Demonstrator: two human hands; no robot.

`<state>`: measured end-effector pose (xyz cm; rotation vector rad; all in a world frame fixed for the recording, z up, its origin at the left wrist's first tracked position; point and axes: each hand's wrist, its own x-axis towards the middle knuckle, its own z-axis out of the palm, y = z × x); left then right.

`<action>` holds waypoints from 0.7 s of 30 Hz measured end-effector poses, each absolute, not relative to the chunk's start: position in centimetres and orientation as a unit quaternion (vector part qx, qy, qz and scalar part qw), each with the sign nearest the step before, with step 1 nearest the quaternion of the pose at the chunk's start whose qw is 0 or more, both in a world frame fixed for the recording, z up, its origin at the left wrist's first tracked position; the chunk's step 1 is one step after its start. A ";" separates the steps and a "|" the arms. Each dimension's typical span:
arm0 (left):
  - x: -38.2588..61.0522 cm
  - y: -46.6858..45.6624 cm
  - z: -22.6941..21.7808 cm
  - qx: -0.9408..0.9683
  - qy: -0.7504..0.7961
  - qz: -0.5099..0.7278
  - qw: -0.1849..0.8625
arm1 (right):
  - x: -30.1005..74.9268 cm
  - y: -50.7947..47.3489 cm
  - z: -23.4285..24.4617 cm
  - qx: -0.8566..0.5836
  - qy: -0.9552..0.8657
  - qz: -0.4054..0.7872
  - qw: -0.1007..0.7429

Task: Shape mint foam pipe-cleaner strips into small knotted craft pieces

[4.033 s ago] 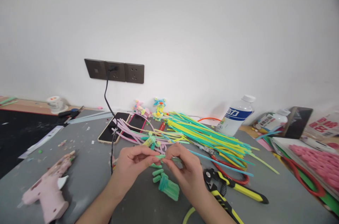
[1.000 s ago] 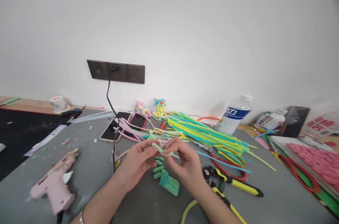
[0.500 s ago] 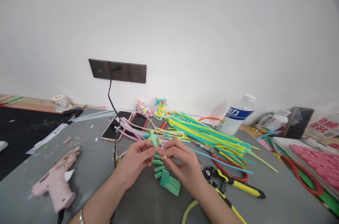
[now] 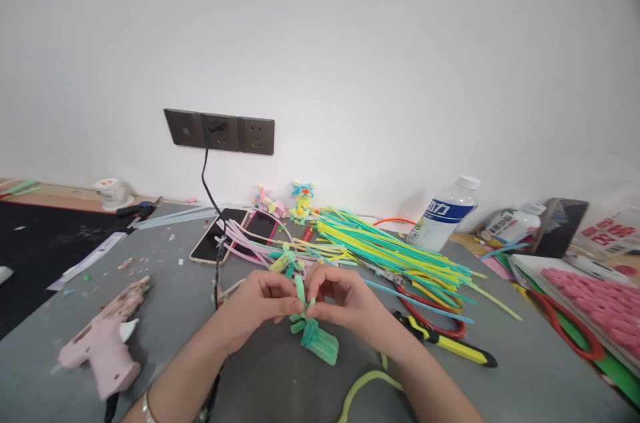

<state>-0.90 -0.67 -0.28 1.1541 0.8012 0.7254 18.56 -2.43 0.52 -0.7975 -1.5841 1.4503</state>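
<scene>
A short light green pipe cleaner [image 4: 300, 288] is pinched between the fingertips of both hands above the middle of the table. My left hand [image 4: 260, 308] grips it from the left, thumb against fingers. From the right, my right hand [image 4: 343, 296] pinches it too, its fingertips nearly meeting the left ones. Just below lies a bundle of green pipe cleaner pieces [image 4: 319, 341], with short loose bits beside it. Behind the fingers sits a small green and yellow pipe cleaner figure [image 4: 286, 260], partly hidden.
A pink glue gun [image 4: 107, 343] lies left, and a black cord [image 4: 219, 276] hangs from the wall socket [image 4: 220, 131]. Behind are phones [image 4: 215, 236], two small figures [image 4: 301, 199] and long pipe cleaners [image 4: 395, 253]. Yellow-handled pliers [image 4: 460, 348] and a bottle [image 4: 445, 213] stand right.
My hands have drawn slightly toward me, uncovering the green and yellow figure. The green strip now stands upright between the fingertips. My right forearm now covers more of the pliers.
</scene>
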 end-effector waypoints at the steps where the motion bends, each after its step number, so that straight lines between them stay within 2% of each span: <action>1: -1.0 -0.7 -0.2 0.533 0.360 0.307 0.702 | 18.7 -2.5 0.6 -0.316 -0.632 0.587 0.394; 5: -1.2 -1.2 0.2 0.560 0.349 0.242 0.711 | 19.2 -2.7 0.9 -0.304 -0.635 0.625 0.339; 13: -1.2 -1.2 -0.2 0.566 0.338 0.192 0.726 | 19.0 -2.8 0.7 -0.294 -0.598 0.683 0.298; 17: -1.1 -1.1 -0.3 0.535 0.366 0.237 0.724 | 18.9 -2.5 0.7 -0.314 -0.578 0.675 0.335; 21: -1.0 -0.9 -0.2 0.575 0.396 0.288 0.656 | 18.7 -1.9 0.3 -0.352 -0.560 0.642 0.388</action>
